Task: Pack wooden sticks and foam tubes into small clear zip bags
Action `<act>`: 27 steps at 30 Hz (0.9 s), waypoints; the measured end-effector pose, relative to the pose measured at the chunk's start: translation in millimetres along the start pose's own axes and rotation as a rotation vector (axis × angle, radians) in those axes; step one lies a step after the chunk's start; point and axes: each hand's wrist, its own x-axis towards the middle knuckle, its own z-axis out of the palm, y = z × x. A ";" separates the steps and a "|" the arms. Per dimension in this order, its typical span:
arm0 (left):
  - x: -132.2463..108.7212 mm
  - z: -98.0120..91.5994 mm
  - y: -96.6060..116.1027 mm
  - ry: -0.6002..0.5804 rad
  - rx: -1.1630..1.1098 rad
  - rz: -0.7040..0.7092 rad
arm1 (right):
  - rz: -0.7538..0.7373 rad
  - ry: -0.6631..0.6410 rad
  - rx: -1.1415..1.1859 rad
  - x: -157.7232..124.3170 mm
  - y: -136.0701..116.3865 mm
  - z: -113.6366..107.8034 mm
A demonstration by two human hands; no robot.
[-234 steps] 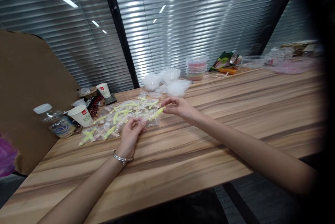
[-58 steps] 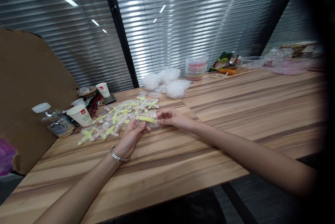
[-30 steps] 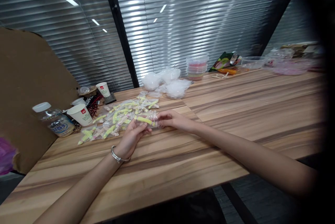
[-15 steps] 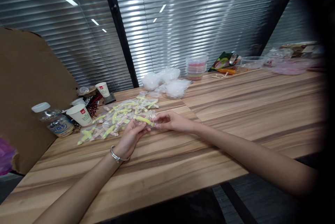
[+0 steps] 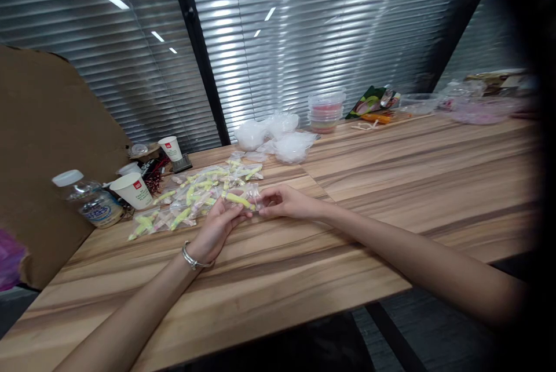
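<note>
Between my two hands is a small clear plastic bag (image 5: pixel 241 199) with a yellow-green, stick-like piece inside. My left hand (image 5: pixel 222 222) grips its left end, thumb on top. At its right edge, the fingertips of my right hand (image 5: pixel 282 201) pinch the clear plastic. Just behind and to the left lies a spread of similar bags (image 5: pixel 191 195), each with yellow-green and pinkish pieces; what these pieces are I cannot make out. A silver bracelet (image 5: pixel 193 257) sits on my left wrist.
Puffy clear plastic bags (image 5: pixel 291 147) and stacked round tubs (image 5: pixel 325 111) stand by the blinds. Paper cups (image 5: pixel 132 191) and a white-lidded jar (image 5: pixel 99 207) are at left, before a cardboard sheet (image 5: pixel 52 146). Packets and an orange-handled tool (image 5: pixel 377 119) lie far right.
My right hand has shifted very slightly to the right, and the small bag's right edge with it. Otherwise the scene looks the same.
</note>
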 end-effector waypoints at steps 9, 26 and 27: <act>0.9 -4.2 -1.5 -0.036 0.027 0.001 | 0.024 -0.022 0.018 0.0 0.2 0.4; -1.4 0.3 -1.4 -0.075 -0.071 -0.004 | -0.067 0.172 -0.074 2.2 -2.2 11.3; -1.0 1.1 -0.7 -0.086 -0.084 -0.002 | -0.065 0.173 -0.079 1.8 -3.4 11.5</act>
